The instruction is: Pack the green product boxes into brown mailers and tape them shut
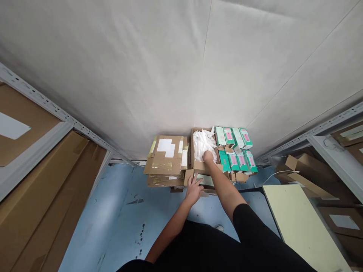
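An open cardboard box [193, 151] stands against the wall, filled with a heap of thin white packets [202, 141]. My right hand [208, 156] reaches into its near part, fingers curled down among the packets. What those fingers hold, if anything, is hidden. Closer to me is another open carton with brown flaps [188, 176], and inside it lies a pale green box [206, 180]. My left hand [194, 189] rests at the left end of this green box, with its fingers spread and touching it.
Flattened cardboard boxes [167, 162] are stacked at the left. Several green boxes with pink labels [234, 160] stand in rows at the right. Shelving with cartons [45, 196] flanks me on the left, and more cartons [343, 222] are on the right. A pale yellow tabletop [297, 219] is near right.
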The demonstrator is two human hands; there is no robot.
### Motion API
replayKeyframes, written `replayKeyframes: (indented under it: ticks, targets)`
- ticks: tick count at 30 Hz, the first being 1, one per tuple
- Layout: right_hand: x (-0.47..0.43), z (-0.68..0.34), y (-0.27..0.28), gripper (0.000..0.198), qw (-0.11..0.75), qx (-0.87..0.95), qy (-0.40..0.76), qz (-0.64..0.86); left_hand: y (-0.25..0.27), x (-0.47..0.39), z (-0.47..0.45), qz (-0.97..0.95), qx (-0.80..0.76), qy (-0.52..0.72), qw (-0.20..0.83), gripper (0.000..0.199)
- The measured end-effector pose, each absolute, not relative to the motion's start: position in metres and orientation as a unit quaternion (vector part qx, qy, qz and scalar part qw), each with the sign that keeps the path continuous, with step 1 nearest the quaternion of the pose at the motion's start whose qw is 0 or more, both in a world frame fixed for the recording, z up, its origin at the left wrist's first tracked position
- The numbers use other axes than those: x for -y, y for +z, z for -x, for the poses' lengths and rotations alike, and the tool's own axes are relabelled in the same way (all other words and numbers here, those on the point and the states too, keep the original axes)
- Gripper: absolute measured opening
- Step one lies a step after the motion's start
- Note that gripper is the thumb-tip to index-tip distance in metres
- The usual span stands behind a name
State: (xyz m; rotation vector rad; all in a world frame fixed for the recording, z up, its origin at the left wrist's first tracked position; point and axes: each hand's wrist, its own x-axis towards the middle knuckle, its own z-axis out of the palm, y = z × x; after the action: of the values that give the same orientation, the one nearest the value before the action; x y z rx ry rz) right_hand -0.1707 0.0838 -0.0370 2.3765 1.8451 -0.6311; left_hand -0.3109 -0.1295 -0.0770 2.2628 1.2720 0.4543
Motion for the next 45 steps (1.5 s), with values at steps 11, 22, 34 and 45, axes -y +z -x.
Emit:
replayKeyframes:
  ticks: [11,22,34,45]
  targets:
    - [-0.009,0.095,0.008,0.026,-0.293,-0.65,-0.108,-0.693,-0.063,0.127,0.308,-0.84,-0.453,0.183,0.234,0.008]
    - [0.142,-0.036,0.016,0.041,-0.254,-0.681,-0.187,-0.661,-0.027,0.133,0.206,-0.885,-0.395,0.164,0.181,0.003]
    - [0.272,-0.239,0.045,0.04,-0.336,-0.525,-0.006,-0.782,-0.022,0.159,-0.012,-0.944,-0.253,0.131,0.167,0.006]
    - [0.425,-0.347,0.02,0.064,-0.299,-0.296,0.004,-0.907,-0.029,0.201,-0.202,-0.977,-0.031,0.042,0.205,0.012]
